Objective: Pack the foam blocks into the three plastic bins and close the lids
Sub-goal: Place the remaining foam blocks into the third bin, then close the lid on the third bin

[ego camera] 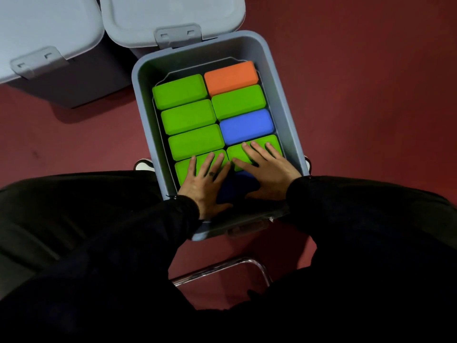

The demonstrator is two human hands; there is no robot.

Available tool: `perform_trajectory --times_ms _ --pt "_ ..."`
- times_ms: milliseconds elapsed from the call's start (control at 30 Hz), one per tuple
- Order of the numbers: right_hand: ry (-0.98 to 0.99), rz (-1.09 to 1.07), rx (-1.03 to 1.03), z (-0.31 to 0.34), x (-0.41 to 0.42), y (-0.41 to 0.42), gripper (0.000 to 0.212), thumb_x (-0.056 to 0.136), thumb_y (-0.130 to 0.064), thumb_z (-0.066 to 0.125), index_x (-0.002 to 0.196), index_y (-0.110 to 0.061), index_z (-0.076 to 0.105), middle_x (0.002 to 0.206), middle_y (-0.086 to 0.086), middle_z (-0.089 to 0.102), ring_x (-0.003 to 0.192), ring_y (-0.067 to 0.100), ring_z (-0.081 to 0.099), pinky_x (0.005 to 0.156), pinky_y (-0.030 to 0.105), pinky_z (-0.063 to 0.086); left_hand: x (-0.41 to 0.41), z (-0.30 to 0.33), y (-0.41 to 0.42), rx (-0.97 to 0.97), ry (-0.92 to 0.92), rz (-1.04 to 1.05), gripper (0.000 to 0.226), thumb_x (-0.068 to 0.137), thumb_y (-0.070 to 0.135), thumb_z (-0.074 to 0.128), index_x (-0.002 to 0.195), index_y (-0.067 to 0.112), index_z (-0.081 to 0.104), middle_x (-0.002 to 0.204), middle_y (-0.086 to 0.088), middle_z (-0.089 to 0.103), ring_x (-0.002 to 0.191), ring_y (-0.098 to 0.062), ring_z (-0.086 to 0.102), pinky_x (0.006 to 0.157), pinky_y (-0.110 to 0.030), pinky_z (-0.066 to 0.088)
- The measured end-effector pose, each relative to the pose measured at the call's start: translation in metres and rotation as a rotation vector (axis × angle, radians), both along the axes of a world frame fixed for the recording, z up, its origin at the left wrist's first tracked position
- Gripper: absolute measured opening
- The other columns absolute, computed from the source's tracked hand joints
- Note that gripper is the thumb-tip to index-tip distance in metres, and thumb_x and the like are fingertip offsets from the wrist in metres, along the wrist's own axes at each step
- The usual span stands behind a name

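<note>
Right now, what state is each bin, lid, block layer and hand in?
Open bin: lid off, top layer filled with blocks.
Foam blocks: flat, two columns, packed side by side.
Dark blue block: nearest end, between both hands.
Left hand: fingers straight, pressing on a green block.
Right hand: fingers straight, pressing on a green block.
Two far bins: lids on.

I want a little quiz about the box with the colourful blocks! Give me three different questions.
1. True or false: the open bin holds exactly one orange block.
2. What colour is the block right behind the right hand's fingertips? A red, B blue, C yellow.
3. Fill in: both hands, left hand too, press flat on ____ blocks.

Key
1. True.
2. B.
3. Green: the left green block and the right one.
</note>
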State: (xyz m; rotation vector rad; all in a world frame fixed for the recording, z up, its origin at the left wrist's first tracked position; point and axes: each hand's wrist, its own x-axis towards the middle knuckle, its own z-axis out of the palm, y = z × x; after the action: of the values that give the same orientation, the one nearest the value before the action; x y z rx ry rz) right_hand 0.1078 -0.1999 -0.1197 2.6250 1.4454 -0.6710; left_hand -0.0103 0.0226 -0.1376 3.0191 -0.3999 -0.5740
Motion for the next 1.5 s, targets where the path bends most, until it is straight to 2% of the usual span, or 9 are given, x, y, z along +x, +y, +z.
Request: perform_trajectory --times_ms 100,200,333,400,500,800,1033,1167,1500 --pt "0.014 -0.042 0.012 0.011 0.001 0.005 0.1 0.08 -0.072 0.062 0.161 -0.033 0.017 0.171 0.007 0.009 0.157 0.033 0.006 0.125 0.056 0.012 0.005 0.008 -0.003 -0.043 -0.037 0.04 0.107 0.078 0.081 0.038 0.161 0.017 0.014 0.169 -0.009 0.007 0.155 -0.033 0.006 0.117 -0.067 0.012" --pt "-0.003 -0.114 0.06 0.024 0.001 0.009 0.072 0.088 -0.053 0.063 0.15 -0.023 0.045 0.164 0.005 0.034 0.152 0.035 0.025 0.121 0.056 0.024 0.016 0.022 -0.006 -0.1 -0.032 0.136 0.095 0.084 0.076 0.032 0.157 0.017 0.025 0.167 -0.008 0.016 0.154 -0.03 0.012 0.12 -0.061 0.016" --pt "-0.051 -0.247 0.149 0.052 0.003 0.019 0.026 0.096 -0.035 0.048 0.104 -0.022 0.068 0.115 0.003 0.07 0.112 0.033 0.061 0.087 0.043 0.052 0.036 0.047 -0.009 -0.274 -0.093 0.264 0.064 0.094 0.056 0.029 0.13 0.012 0.059 0.137 -0.014 0.059 0.128 -0.035 0.053 0.103 -0.047 0.045" --pt "-0.017 -0.338 0.185 0.076 0.009 0.024 0.026 0.097 -0.036 0.046 0.103 -0.023 0.068 0.107 0.004 0.071 0.1 0.035 0.065 0.076 0.042 0.052 0.05 0.068 -0.012 -0.344 -0.108 0.353 0.044 0.098 0.044 0.035 0.113 0.016 0.066 0.116 -0.013 0.068 0.105 -0.036 0.063 0.082 -0.043 0.051" --pt "0.003 -0.435 0.258 0.118 0.025 0.021 0.026 0.096 -0.036 0.051 0.107 -0.027 0.072 0.108 0.004 0.074 0.1 0.035 0.066 0.077 0.04 0.051 0.072 0.11 -0.02 -0.427 -0.197 0.401 0.037 0.096 0.04 0.04 0.098 0.016 0.067 0.102 -0.011 0.072 0.092 -0.037 0.065 0.072 -0.043 0.051" --pt "-0.114 -0.604 0.348 0.253 0.034 -0.069 0.026 0.092 -0.041 0.052 0.108 -0.034 0.071 0.103 -0.004 0.075 0.099 0.03 0.068 0.078 0.039 0.054 0.13 0.238 -0.102 -0.478 -0.357 0.147 0.025 0.097 0.034 0.049 0.1 0.018 0.068 0.1 -0.006 0.072 0.095 -0.034 0.064 0.076 -0.04 0.049" --pt "-0.183 -0.883 0.449 0.311 0.014 -0.18 0.024 0.098 -0.035 0.051 0.108 -0.031 0.072 0.092 -0.007 0.069 0.091 0.024 0.065 0.077 0.038 0.051 0.152 0.303 -0.228 -0.572 -0.365 -0.046 0.033 0.088 0.05 0.046 0.095 0.025 0.066 0.094 0.0 0.073 0.09 -0.032 0.067 0.075 -0.042 0.054" --pt "-0.182 -1.124 0.469 0.299 -0.027 -0.254 0.026 0.098 -0.035 0.05 0.111 -0.028 0.072 0.107 0.0 0.074 0.099 0.028 0.066 0.084 0.043 0.054 0.139 0.307 -0.315 -0.544 -0.234 -0.193 0.029 0.09 0.047 0.046 0.093 0.025 0.064 0.089 -0.002 0.072 0.084 -0.034 0.066 0.074 -0.043 0.055" --pt "-0.064 -1.704 0.567 0.155 -0.128 -0.36 0.023 0.089 -0.033 0.048 0.093 -0.024 0.069 0.089 0.001 0.074 0.088 0.032 0.066 0.076 0.046 0.056 0.083 0.217 -0.478 -0.218 0.123 -0.529 0.024 0.09 0.028 0.048 0.107 0.019 0.061 0.107 -0.012 0.066 0.095 -0.038 0.062 0.072 -0.038 0.045"
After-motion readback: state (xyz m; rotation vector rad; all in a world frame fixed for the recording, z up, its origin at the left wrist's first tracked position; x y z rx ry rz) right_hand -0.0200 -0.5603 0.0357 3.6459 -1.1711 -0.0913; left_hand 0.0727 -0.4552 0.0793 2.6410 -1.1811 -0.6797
